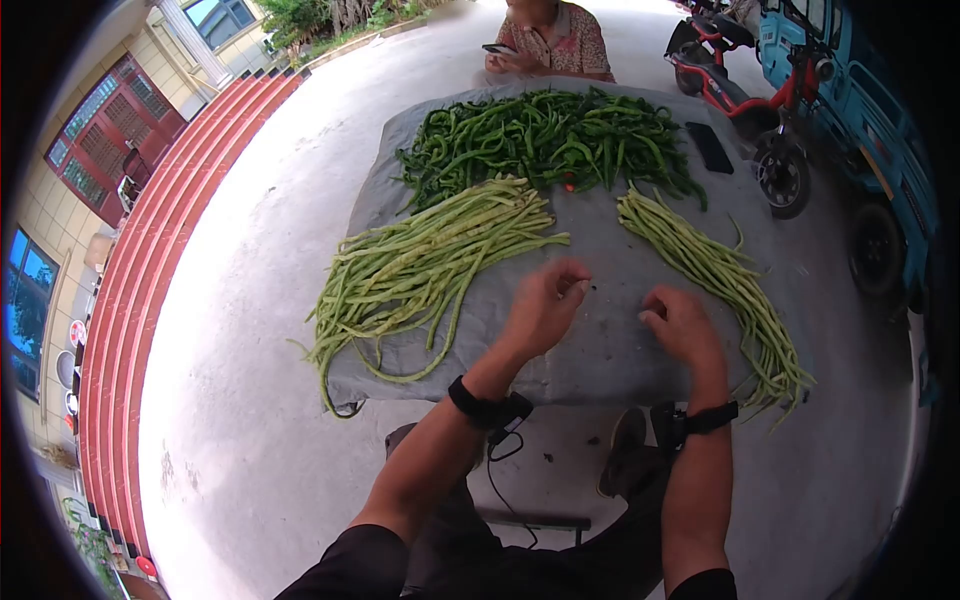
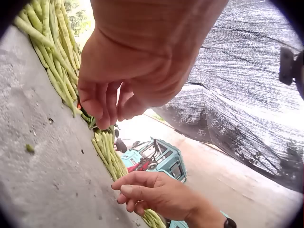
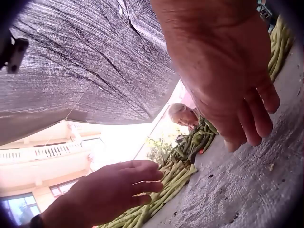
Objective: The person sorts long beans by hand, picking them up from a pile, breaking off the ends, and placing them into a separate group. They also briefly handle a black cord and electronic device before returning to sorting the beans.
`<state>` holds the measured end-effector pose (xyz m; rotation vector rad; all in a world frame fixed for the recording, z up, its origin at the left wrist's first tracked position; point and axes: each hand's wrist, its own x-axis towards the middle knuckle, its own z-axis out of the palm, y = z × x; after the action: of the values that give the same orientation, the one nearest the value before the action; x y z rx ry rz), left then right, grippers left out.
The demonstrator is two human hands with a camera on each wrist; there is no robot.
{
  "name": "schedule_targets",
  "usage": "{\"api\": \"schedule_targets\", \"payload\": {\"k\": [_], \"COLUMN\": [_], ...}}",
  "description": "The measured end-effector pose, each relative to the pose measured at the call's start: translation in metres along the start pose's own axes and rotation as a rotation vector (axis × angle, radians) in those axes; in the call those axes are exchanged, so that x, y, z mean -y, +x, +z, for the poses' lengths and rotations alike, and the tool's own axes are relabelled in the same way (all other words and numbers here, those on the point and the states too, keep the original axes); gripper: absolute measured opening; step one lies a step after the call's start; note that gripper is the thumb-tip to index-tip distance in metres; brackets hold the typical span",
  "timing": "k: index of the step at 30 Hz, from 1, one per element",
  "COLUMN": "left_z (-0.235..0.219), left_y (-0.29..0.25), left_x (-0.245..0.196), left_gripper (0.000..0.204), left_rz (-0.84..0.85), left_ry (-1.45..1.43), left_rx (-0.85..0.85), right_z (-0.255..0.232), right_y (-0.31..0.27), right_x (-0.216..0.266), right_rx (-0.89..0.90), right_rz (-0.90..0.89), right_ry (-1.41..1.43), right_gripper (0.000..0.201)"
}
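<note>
In the head view my left hand (image 1: 545, 310) hovers over the near middle of the grey-covered table (image 1: 600, 350), its fingers loosely bent. Nothing shows between those fingers in the left wrist view. My right hand (image 1: 686, 325) is a short way to the right, fingers relaxed and holding nothing visible. Left of my hands lies a wide pile of long green beans (image 1: 430, 260). A narrower bundle of long beans (image 1: 715, 255) runs down the table's right side, nearest my right hand. Long green peppers (image 1: 540, 135) are heaped across the far end, with a small red one (image 1: 569, 183) among them.
A black phone (image 1: 709, 147) lies by the peppers at the far right. Across the table a person (image 1: 560, 40) holds a phone. A red scooter (image 1: 740, 90) and a blue vehicle (image 1: 880, 150) stand to the right. Small dark specks dot the table cover.
</note>
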<state>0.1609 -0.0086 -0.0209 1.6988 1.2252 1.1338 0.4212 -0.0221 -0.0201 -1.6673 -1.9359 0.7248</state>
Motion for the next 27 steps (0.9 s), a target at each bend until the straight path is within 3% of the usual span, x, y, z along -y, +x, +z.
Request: {"api": "schedule_targets", "payload": {"k": [5,8,17,27], "left_z": [-0.061,-0.082,-0.100,-0.103], "left_y": [-0.014,-0.017,-0.014,-0.009], "left_x": [0.022,0.033,0.045,0.063], "left_gripper": [0.024,0.030,0.036,0.028], "left_rz": [0.168,0.130,0.013,0.102], "left_ry": [0.621,0.761,0.874,0.928], "left_rx": [-0.297,-0.342,-0.274,-0.316], "right_z": [0.018,0.033,0.053,0.062], "right_y": [0.006,0.012,0.021,0.017], "right_x": [0.026,0.032,0.060,0.072], "right_rx": [0.030,0.006,0.064,0.114], "right_rz": [-0.095,-0.181,-0.208,-0.194], "right_ry": [0.036,0.016,-0.014,-0.003], "right_gripper": [0.022,0.024,0.024,0.024]}}
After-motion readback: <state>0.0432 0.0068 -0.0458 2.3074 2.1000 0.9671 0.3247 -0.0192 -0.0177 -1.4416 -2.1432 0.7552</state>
